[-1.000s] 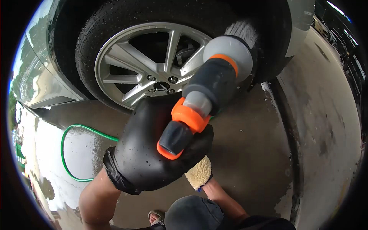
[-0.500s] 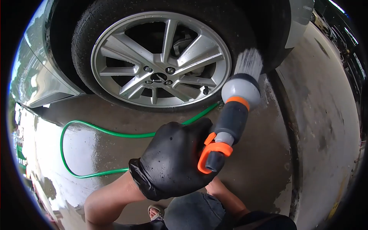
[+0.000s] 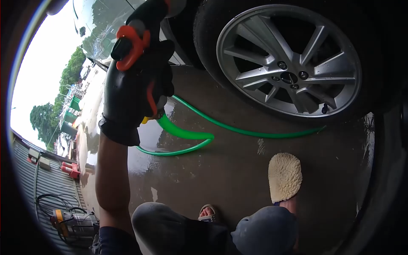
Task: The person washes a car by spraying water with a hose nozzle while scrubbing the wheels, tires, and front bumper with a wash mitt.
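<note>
My left hand [image 3: 138,85], in a black glove, is closed around the grip of a spray nozzle [image 3: 129,46] with orange trim. It is raised at the upper left, in front of the car body; the nozzle's front end is partly cut off by the frame top. A green hose [image 3: 182,132] runs from the grip and loops over the wet floor. On my right hand is a cream fleecy wash mitt [image 3: 284,177], low over the floor below the wheel [image 3: 289,78]; the fingers inside are hidden. The silver alloy wheel carries water drops and sits in a black tyre [image 3: 208,46].
Wet concrete floor [image 3: 229,170] with shiny puddles lies around my knees and sandalled foot [image 3: 207,212]. A machine with coiled cables [image 3: 74,223] stands by a corrugated wall [image 3: 25,170] at the lower left, near a red object [image 3: 70,169].
My left hand has swung the nozzle from beside the wheel up to the left, and no spray shows now. The view has turned left. The mitt on my right hand has come into sight.
</note>
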Demonstrator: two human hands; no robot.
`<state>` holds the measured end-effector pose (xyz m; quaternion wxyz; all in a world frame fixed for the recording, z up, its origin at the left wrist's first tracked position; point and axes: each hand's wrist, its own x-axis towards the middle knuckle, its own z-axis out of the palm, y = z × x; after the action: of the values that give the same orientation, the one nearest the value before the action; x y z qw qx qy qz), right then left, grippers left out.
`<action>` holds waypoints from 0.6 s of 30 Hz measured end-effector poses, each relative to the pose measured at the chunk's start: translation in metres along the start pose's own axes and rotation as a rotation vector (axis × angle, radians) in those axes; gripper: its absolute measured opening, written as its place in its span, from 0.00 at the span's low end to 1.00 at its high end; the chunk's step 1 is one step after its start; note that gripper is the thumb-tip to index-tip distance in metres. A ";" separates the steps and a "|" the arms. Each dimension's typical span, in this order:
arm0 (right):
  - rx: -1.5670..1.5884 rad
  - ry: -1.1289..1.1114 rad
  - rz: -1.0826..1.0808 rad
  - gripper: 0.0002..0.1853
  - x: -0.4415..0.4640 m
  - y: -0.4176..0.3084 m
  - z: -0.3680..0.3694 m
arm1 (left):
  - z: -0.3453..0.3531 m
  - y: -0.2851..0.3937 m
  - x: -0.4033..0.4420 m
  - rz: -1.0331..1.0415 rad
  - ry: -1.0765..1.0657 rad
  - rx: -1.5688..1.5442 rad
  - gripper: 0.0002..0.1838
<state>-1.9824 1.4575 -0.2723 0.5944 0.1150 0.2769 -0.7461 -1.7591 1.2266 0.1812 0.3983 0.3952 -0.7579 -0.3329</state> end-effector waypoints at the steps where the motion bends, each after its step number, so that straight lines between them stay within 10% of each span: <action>1: 0.000 0.001 0.003 0.28 -0.001 0.001 0.000 | -0.009 -0.008 -0.004 -0.133 -0.034 -0.152 0.20; 5: -0.013 0.005 0.008 0.28 -0.001 0.000 0.002 | -0.028 -0.038 -0.021 -0.593 -0.111 -0.105 0.19; 11: -0.040 0.013 0.016 0.29 -0.005 0.002 0.002 | -0.046 -0.050 -0.041 -0.523 0.073 -0.076 0.16; 14: -0.068 0.010 0.013 0.29 -0.004 0.001 0.004 | -0.036 -0.049 -0.038 -0.689 -0.087 0.410 0.13; 18: -0.143 0.021 0.022 0.29 -0.003 0.002 0.001 | -0.058 -0.062 -0.042 -0.645 -0.006 0.108 0.12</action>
<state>-1.9796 1.4587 -0.2702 0.6063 0.0830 0.3347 -0.7166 -1.6727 1.2235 0.1426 0.2485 0.6344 -0.6115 -0.4022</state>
